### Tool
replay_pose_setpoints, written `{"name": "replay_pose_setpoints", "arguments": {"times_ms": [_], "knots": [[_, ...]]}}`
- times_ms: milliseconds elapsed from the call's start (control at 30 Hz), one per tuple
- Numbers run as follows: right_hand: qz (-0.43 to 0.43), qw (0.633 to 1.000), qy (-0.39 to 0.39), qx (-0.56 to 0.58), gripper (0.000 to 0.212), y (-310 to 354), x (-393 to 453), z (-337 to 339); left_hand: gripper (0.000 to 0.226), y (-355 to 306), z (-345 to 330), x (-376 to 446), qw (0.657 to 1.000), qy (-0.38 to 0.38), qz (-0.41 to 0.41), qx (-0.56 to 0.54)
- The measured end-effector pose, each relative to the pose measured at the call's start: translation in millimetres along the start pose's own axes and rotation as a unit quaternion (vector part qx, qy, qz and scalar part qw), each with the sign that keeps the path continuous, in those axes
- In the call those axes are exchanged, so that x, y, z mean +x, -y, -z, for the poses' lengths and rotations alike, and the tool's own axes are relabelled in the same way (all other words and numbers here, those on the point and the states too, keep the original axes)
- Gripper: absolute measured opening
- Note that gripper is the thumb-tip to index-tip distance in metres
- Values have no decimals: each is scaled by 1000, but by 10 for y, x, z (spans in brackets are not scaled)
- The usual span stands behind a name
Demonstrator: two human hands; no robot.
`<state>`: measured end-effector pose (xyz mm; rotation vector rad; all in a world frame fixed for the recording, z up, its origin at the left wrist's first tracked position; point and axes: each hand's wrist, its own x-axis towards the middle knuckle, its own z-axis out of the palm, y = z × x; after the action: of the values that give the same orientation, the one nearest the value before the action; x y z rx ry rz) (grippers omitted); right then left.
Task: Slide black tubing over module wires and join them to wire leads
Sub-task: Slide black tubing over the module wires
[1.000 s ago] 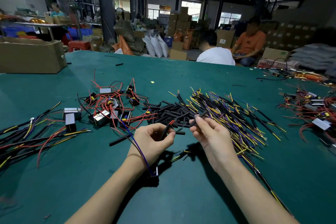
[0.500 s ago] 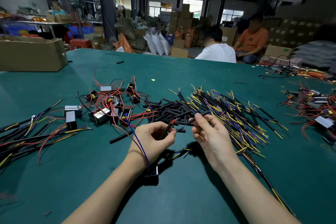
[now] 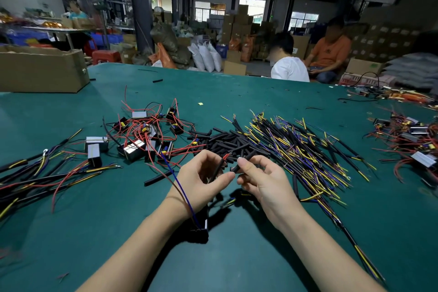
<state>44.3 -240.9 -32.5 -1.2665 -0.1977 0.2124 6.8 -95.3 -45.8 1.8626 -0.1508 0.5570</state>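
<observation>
1. The red module wire [image 3: 224, 157] is poking up bare-tipped between the two hands, just above the bench [image 3: 237, 256], angled toward the black tubing piece [image 3: 244, 161] as if lining up for threading.
2. The left hand [image 3: 201, 180] is curling its grip round that wire and the black sleeve already on it, thumb and forefinger nearly closed, steadying it.
3. The right hand [image 3: 262, 180] is pinching the tubing piece between thumb and forefinger, open end facing the wire tip, close but seemingly not on it.
4. A blue wire [image 3: 182, 192] is trailing over the left wrist down to a small black module [image 3: 199, 232] lying on the bench.
5. Just beyond, the loose tubing pile [image 3: 220, 140] and the yellow-and-purple wire leads [image 3: 296, 149] are sitting within easy reach.
</observation>
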Motion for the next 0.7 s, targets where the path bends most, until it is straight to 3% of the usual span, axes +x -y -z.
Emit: {"name": "replay_pose_setpoints", "arguments": {"times_ms": [200,700], "knots": [[15,997,14,-69,16,-1,-19,18,18,-41,102,-34,993,67,-52,88],[59,977,109,-173,8,-14,-73,-3,29,15,59,-51,992,35,-66,99]]}}
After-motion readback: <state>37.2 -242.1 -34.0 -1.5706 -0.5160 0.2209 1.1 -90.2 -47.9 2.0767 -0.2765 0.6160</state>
